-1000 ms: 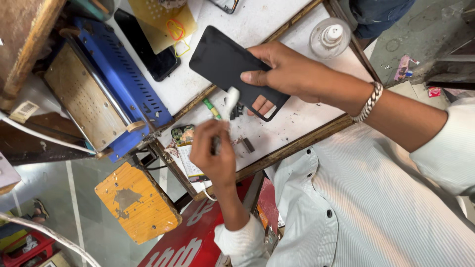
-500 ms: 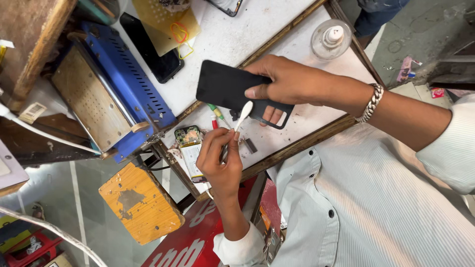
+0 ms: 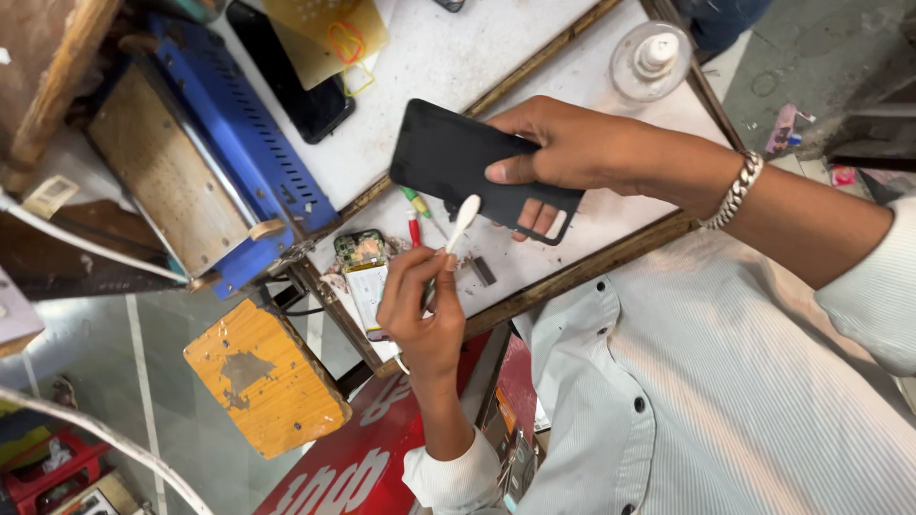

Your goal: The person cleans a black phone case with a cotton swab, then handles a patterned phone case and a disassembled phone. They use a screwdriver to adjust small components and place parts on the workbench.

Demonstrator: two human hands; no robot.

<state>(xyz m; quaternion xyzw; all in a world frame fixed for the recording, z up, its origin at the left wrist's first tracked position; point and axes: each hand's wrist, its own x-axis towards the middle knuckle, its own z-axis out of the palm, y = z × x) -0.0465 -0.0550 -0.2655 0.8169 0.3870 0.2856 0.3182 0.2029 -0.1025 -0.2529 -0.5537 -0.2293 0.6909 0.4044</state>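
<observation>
The white worktop [image 3: 448, 57] with its wooden edging lies under and beyond both hands, and a blue metal machine with a tan plate [image 3: 205, 157] stands well off to the side of the hand lower in the picture, with a scuffed yellow block [image 3: 267, 377] nearer the floor below it.

The flat black rectangular phone back cover [image 3: 458, 162] is lifted off the worktop. The hand with the silver chain bracelet [image 3: 572, 153], which I take for the person's right, grips it at one end, thumb laid across the dark face and fingers curled beneath through the camera cut-out. The cover's long axis runs slanted, from that grip out and slightly upward in the picture, away from the wrist.

The other hand [image 3: 425, 305], taken as the left, sits just below the cover and is closed in a pinch around a thin white plastic pry tool [image 3: 460, 229]. The tool points up from the fingertips toward the cover's lower long edge; its rounded tip is at that edge, though I cannot tell whether it touches. So the cover lies directly above the pinching hand, nearer to it than anything on the worktop.

Just beside that hand lie a small green circuit board [image 3: 361, 250] and red- and green-handled small tools [image 3: 414, 221]. A clear round bottle [image 3: 651, 59] stands beyond the gripping hand.
</observation>
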